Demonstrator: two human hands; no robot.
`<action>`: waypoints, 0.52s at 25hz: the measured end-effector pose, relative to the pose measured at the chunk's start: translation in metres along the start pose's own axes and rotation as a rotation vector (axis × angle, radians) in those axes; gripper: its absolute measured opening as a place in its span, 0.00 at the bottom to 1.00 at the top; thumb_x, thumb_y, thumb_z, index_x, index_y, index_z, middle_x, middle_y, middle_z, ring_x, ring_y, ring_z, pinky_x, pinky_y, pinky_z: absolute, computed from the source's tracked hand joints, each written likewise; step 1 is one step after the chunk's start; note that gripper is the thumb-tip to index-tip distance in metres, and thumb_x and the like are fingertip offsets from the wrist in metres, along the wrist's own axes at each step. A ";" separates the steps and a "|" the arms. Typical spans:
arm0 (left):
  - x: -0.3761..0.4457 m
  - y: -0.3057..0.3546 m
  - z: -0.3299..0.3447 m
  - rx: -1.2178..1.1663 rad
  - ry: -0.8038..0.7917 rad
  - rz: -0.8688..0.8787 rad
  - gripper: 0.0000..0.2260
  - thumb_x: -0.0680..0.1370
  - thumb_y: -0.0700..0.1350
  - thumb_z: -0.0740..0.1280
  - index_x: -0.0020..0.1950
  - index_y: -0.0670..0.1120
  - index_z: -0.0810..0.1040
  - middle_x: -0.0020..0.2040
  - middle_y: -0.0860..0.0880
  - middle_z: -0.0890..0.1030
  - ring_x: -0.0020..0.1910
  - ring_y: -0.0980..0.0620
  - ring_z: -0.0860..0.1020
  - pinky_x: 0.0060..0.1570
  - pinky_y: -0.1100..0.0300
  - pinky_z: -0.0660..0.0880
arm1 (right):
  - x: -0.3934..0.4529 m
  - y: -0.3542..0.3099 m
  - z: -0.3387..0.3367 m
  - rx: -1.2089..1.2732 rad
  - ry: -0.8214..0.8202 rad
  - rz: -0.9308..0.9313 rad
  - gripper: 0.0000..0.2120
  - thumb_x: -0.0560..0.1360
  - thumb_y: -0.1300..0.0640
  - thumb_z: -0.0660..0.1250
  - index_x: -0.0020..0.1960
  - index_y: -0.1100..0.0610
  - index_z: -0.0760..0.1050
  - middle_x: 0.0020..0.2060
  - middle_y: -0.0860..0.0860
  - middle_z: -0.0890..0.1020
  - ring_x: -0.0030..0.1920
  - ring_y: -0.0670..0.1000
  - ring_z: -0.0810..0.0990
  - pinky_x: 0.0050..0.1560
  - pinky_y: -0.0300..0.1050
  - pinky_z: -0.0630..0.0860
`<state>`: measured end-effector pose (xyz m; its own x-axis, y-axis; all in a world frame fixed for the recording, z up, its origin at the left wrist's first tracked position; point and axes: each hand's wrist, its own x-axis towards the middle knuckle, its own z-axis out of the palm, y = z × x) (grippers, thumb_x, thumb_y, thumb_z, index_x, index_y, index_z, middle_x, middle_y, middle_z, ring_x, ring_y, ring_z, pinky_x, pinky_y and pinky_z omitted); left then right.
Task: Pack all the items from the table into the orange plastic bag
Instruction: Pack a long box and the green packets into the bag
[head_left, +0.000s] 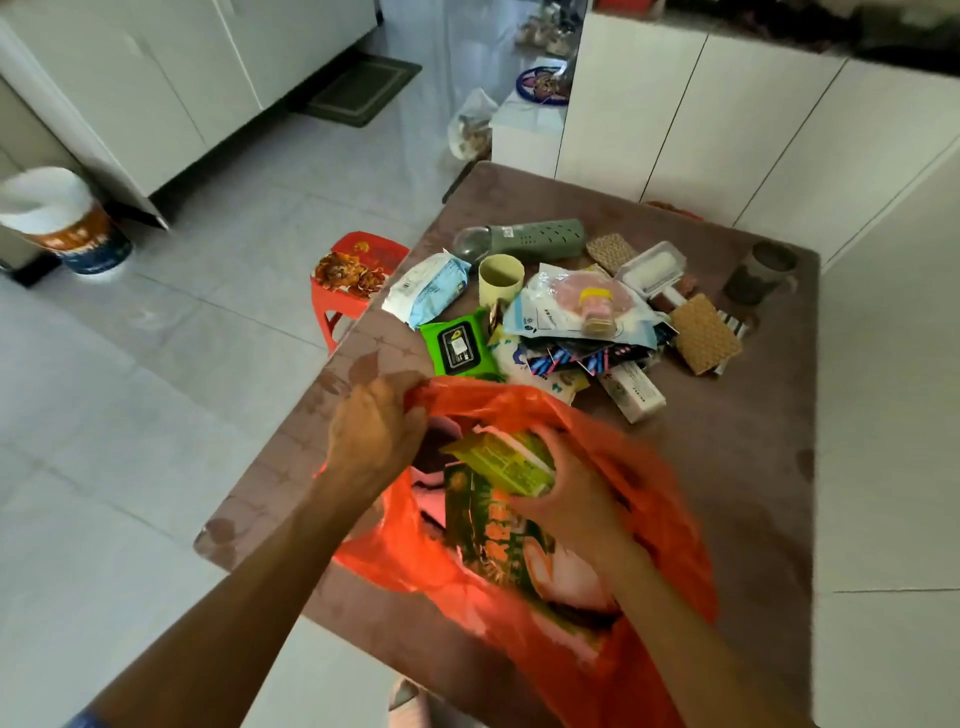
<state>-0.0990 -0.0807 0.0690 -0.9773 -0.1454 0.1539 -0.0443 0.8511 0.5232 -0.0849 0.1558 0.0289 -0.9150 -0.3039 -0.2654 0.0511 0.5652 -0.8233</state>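
Orange plastic bag (654, 483) rim between fingers (410, 415).

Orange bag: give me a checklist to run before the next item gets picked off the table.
1. Mouth held open: ok. The left hand grips the rim of the orange bag.
2. Current item inside: ok. The right hand holds the yellow-green packet within the mouth.
3. Right hand free for the next pick: not ok, it is closed on that packet.
4. Items left on the table: not ok. The green wipes pack, yellow cup and grey-green bottle are among those still out.
5. Room left in the bag: cannot tell.
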 end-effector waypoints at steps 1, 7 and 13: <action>-0.004 -0.004 0.001 -0.013 -0.004 0.004 0.17 0.65 0.51 0.56 0.46 0.49 0.80 0.40 0.44 0.83 0.37 0.40 0.80 0.36 0.50 0.78 | 0.015 0.004 -0.003 -0.026 -0.031 0.022 0.40 0.68 0.56 0.75 0.73 0.40 0.59 0.56 0.41 0.75 0.52 0.44 0.78 0.50 0.38 0.77; -0.040 -0.015 0.014 -0.048 -0.152 0.039 0.18 0.68 0.55 0.57 0.53 0.54 0.77 0.34 0.46 0.82 0.32 0.42 0.80 0.33 0.49 0.77 | 0.001 -0.001 -0.007 -0.466 0.107 -0.105 0.21 0.74 0.54 0.67 0.66 0.49 0.70 0.60 0.48 0.78 0.59 0.49 0.77 0.58 0.42 0.74; -0.044 -0.023 0.014 -0.112 -0.201 -0.023 0.19 0.70 0.63 0.62 0.53 0.54 0.80 0.33 0.50 0.82 0.29 0.50 0.80 0.31 0.54 0.76 | 0.047 -0.071 -0.021 -0.256 0.311 -0.327 0.11 0.75 0.55 0.66 0.57 0.52 0.77 0.49 0.45 0.82 0.45 0.46 0.80 0.44 0.42 0.77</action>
<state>-0.0580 -0.0871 0.0388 -0.9984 -0.0511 -0.0232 -0.0546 0.7858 0.6161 -0.1402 0.1178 0.0853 -0.9444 -0.2757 0.1790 -0.3214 0.6604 -0.6787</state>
